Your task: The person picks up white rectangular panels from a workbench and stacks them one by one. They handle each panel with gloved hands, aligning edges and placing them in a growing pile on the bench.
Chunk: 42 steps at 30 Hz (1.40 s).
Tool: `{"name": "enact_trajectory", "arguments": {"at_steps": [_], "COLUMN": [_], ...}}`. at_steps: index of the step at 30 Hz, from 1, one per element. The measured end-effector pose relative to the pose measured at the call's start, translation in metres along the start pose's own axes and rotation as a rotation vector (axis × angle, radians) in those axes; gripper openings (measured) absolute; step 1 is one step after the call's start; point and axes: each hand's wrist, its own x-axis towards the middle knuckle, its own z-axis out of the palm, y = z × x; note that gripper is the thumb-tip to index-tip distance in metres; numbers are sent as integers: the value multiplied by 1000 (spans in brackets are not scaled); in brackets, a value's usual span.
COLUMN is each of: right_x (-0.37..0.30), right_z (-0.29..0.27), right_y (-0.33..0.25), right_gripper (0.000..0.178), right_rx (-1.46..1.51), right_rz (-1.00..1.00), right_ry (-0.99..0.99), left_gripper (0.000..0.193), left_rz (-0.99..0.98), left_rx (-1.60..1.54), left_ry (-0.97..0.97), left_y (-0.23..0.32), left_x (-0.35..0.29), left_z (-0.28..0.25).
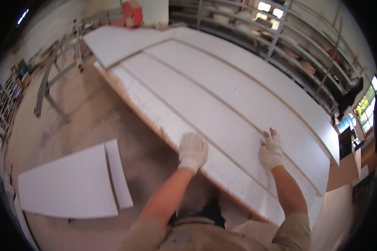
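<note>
Several long white boards lie flat side by side in front of me, with dark gaps between them. My left hand (192, 151), in a white glove, rests on the nearest white strip (234, 178), close to its worn brown edge. Its fingers look laid flat on the surface, though their tips are hard to make out. Farther right, my right hand (272, 151) lies on a wider white panel (222, 121) beside a gap. Its glove leaves some fingertips bare, and the fingers are spread. Neither hand has anything gripped in it.
Lower left, a white panel (69, 184) and a narrow strip (119, 175) sit low beside the boards. Metal rails (50, 79) on legs stand at the far left. Metal shelving (276, 37) with stacked pieces runs behind. A red object (132, 13) stands at the back.
</note>
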Motion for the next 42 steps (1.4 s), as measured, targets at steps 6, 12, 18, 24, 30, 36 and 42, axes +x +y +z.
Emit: {"name": "enact_trajectory", "arguments": {"at_steps": [6, 12, 18, 24, 30, 36, 42], "right_x": [122, 205, 248, 293, 338, 333, 260], "right_z": [-37, 72, 64, 99, 98, 128, 91], "right_y": [151, 199, 156, 110, 34, -39, 21], "right_gripper": [78, 74, 67, 68, 66, 52, 61], "right_rx": [-335, -248, -26, -150, -349, -104, -201], "right_rz": [187, 231, 557, 343, 408, 424, 564], "right_ry": [-139, -80, -254, -189, -226, -128, -211], "left_gripper": [18, 35, 65, 80, 74, 64, 64], "left_rz": [86, -21, -499, -1047, -1145, -629, -591], "left_rx": [50, 238, 730, -431, -175, -8, -15], "left_ry": [-81, 80, 38, 719, -16, -137, -212], "left_y": [-13, -101, -310, -471, -472, -500, -428], "left_x": [20, 106, 168, 217, 209, 133, 155], "left_z": [-12, 27, -74, -135, -178, -199, -209]}}
